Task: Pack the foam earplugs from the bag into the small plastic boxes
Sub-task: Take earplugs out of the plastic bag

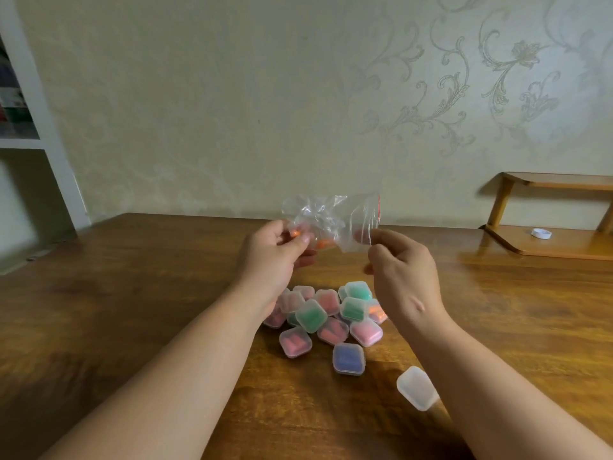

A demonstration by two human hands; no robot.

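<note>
Two hands pinched the bag (326, 217) above the box pile (328, 313): right hand (401, 270) its edge, left hand (275, 250) squeezing orange earplugs (295, 233) through it. Slack grip could've scattered them.

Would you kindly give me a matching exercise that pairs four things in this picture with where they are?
Things:
1. bag
2. blue box
3. empty box
4. cap

Places:
A. on the shelf
B. held by the left hand and right hand
C. alone, right of the pile
D. at the pile's near edge

Pairs: 1-B, 2-D, 3-C, 4-A
</note>
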